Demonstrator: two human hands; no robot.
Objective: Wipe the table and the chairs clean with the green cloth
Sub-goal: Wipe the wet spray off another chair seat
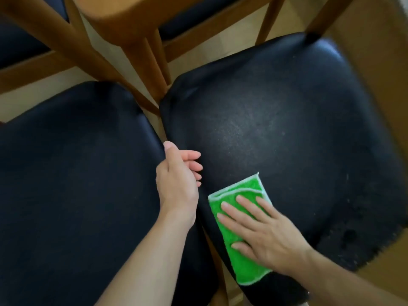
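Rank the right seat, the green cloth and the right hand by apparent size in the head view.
1. Right seat, by far the largest.
2. Green cloth and right hand: look about alike, and the hand hides part of the cloth, so unranked.

Right chair seat: black padded upholstery, dusty grey sheen across the centre, worn and flaked at the near right edge. Green cloth, folded, white-edged, lies flat on its near left part. Left chair seat: same black upholstery, just beside the first, narrow gap between. Both chairs stand on a pale wood floor.
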